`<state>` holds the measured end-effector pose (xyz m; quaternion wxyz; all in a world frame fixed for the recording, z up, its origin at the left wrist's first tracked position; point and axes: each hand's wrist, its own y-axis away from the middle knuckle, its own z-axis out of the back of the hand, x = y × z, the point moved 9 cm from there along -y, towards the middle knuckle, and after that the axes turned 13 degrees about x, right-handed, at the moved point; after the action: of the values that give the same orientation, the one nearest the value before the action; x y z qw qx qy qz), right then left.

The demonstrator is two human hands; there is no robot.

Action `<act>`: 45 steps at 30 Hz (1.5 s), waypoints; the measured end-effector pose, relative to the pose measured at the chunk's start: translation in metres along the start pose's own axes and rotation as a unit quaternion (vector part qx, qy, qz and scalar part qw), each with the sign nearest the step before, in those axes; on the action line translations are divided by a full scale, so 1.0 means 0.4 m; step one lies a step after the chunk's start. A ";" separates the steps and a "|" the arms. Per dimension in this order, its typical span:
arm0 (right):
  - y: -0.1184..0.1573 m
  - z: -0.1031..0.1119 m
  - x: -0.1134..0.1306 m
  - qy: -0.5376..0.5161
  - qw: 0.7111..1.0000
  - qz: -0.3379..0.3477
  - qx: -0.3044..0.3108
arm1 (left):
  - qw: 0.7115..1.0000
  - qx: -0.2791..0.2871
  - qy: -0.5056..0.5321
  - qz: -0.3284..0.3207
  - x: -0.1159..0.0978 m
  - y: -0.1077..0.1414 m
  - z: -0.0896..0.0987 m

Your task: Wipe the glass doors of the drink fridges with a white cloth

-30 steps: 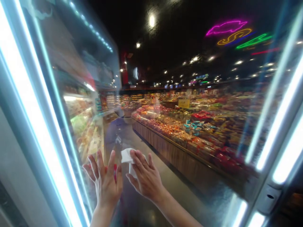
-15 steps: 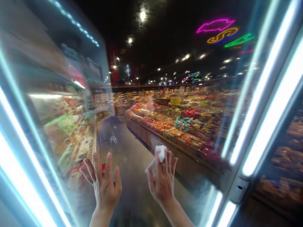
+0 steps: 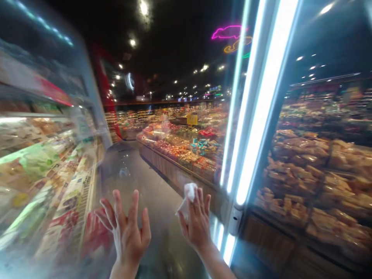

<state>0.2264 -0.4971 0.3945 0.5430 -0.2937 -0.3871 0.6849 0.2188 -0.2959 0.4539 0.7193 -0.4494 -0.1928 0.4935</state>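
Observation:
My left hand (image 3: 129,228) is raised at the lower centre, its fingers spread and nothing in them. To its right, my right hand (image 3: 197,221) has a crumpled white cloth or tissue (image 3: 190,191) at its fingers, with a thin corner hanging below toward the thumb. Both hands are in front of a see-through surface with hazy reflections, which looks like a glass pane. Whether the left fingertips touch it I cannot tell. A frame with bright white light strips (image 3: 260,100) stands close to the right of my right hand.
Blurred chilled shelves of packed food (image 3: 43,166) run along the left. Past the pane, a long wood-sided display (image 3: 162,162) heaped with colourful goods lines a grey floor (image 3: 145,182). More bins of wrapped goods (image 3: 293,166) are at the right. Neon signs (image 3: 231,33) glow overhead.
The view has turned right, so the shelves, display and light strips have shifted left in it. My hands keep nearly the same pose, the right one a little further left with the white cloth.

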 end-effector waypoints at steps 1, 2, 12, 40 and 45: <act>0.007 0.007 -0.034 0.003 0.999 -0.045 -0.010 | 1.000 0.003 0.003 -0.004 -0.019 0.003 -0.009; 0.014 0.013 -0.059 0.005 0.997 -0.075 -0.015 | 1.000 0.006 0.005 -0.008 -0.038 0.005 -0.019; 0.035 0.031 -0.129 -0.017 0.995 -0.100 -0.013 | 1.000 0.015 -0.017 -0.005 -0.102 0.019 -0.055; -0.083 0.003 0.200 -0.047 0.999 -0.002 -0.025 | 0.997 -0.015 -0.050 0.060 0.187 0.049 0.080; -0.113 0.004 0.330 -0.068 0.990 0.120 -0.017 | 0.997 -0.027 -0.044 0.060 0.243 0.049 0.124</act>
<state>0.2171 -0.3644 0.4362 0.4245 -0.3002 -0.3962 0.7568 0.2152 -0.1854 0.4471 0.6668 -0.4568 -0.2102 0.5500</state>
